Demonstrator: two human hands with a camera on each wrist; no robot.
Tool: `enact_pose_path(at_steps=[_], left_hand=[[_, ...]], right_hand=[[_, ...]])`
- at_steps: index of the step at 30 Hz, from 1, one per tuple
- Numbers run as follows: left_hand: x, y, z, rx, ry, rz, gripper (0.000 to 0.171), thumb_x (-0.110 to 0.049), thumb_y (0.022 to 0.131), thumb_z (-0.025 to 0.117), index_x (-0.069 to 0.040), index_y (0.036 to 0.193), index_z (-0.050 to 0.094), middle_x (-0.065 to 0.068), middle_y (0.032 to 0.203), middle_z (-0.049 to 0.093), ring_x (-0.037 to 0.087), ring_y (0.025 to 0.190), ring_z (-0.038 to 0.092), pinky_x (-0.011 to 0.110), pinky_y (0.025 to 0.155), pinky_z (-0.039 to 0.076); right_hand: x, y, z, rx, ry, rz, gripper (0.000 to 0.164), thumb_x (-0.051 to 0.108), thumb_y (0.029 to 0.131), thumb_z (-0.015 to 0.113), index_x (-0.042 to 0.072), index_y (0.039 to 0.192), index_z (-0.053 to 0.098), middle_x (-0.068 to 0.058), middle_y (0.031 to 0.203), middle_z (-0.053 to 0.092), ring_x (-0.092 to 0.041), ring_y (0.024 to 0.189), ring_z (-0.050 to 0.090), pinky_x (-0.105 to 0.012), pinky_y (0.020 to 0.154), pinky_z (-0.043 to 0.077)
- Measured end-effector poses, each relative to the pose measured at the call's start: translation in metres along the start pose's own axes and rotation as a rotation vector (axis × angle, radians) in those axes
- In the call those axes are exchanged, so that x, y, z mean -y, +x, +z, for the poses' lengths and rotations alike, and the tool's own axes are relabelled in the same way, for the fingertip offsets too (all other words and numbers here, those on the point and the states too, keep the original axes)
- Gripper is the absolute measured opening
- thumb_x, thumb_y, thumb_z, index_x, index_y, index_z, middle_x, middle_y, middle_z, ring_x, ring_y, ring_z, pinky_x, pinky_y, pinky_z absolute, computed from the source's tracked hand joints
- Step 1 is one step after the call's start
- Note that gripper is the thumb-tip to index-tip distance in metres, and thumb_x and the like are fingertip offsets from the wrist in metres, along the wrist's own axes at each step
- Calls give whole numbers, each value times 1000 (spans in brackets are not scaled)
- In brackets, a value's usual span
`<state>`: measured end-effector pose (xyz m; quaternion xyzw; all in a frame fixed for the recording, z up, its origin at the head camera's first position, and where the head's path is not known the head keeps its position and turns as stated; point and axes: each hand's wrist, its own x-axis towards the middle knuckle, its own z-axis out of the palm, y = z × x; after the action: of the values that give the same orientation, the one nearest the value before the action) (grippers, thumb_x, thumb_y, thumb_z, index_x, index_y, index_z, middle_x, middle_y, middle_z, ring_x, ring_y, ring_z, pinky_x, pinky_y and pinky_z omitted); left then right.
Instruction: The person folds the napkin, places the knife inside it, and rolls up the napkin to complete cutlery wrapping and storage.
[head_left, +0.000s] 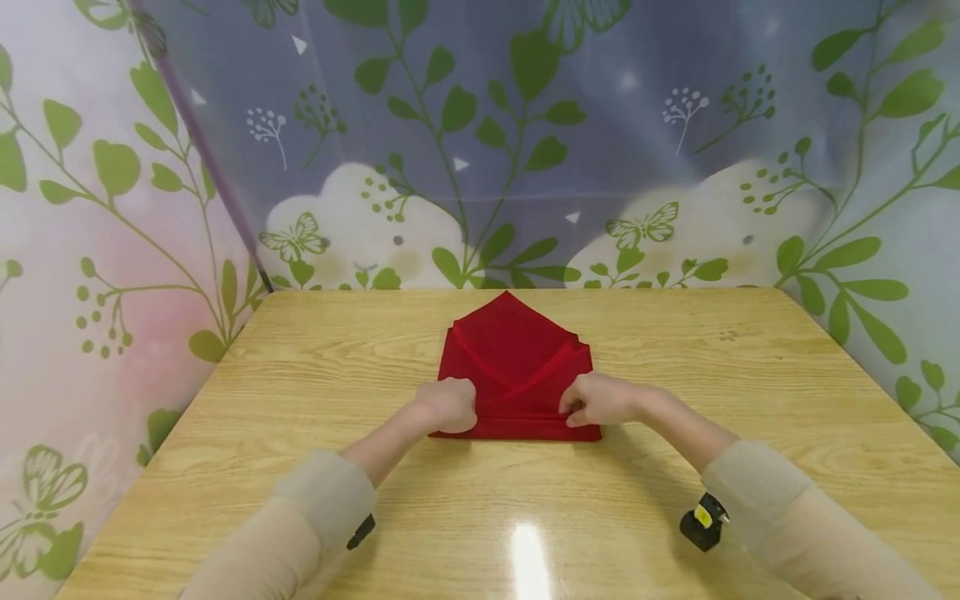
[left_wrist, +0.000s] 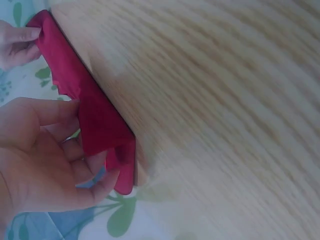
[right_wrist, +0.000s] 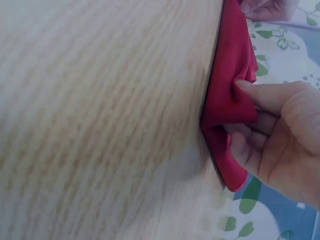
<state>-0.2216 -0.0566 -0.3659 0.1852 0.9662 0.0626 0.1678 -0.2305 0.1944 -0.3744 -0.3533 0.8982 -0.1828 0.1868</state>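
Observation:
A red cloth (head_left: 517, 346), folded in layers with a pointed flap at the far side, lies on the wooden table. My left hand (head_left: 447, 405) grips the folded strip at its near left corner. In the left wrist view the thumb and fingers pinch a lifted fold of the cloth (left_wrist: 100, 117). At the near right corner my right hand (head_left: 600, 400) pinches the same strip. The right wrist view shows the thumb (right_wrist: 260, 95) on top of the raised fold, with fingers tucked beneath it. The fingertips of the left hand are hidden in the head view.
The pale wooden table (head_left: 322, 350) reaches back to a patterned curtain (head_left: 487, 150) with green leaves, butterflies and white clouds. Similar cloth hangs on both sides. Small dark devices (head_left: 703, 523) sit under the forearms, and a bright reflection marks the table's near part.

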Motion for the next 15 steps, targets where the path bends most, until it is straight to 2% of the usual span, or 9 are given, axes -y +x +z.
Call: enact_pose_path(at_steps=[3, 8, 12, 15], left_hand=[[-2, 0, 0, -31, 38, -4, 28, -7, 83, 49, -15, 57, 42, -3, 54, 44, 12, 57, 43, 39, 70, 42], [-2, 0, 2, -47, 41, -1, 29, -7, 84, 50, -15, 57, 43, -2, 54, 44, 13, 58, 45, 45, 82, 41], [-2, -1, 3, -68, 60, -4, 29, -7, 82, 50, -15, 56, 42, -2, 55, 44, 13, 60, 48, 46, 83, 41], [-3, -3, 6, -95, 85, 10, 30, -7, 80, 50, -16, 53, 40, -3, 54, 45, 14, 61, 49, 44, 79, 42]], right_hand=[[5, -5, 1, -5, -77, 4, 14, 13, 87, 63, 5, 96, 69, 5, 83, 63, -8, 73, 55, -26, 69, 46], [21, -14, 6, -72, -262, 27, 26, 27, 81, 71, 6, 97, 68, 1, 87, 65, -15, 79, 60, -32, 71, 48], [29, -20, 15, -165, -451, 4, 12, 16, 77, 73, 9, 85, 67, 0, 78, 61, -18, 74, 58, -32, 64, 48], [28, -23, 21, -223, -481, -13, 7, 8, 78, 70, 11, 76, 64, 2, 69, 54, -16, 67, 54, -31, 59, 46]])
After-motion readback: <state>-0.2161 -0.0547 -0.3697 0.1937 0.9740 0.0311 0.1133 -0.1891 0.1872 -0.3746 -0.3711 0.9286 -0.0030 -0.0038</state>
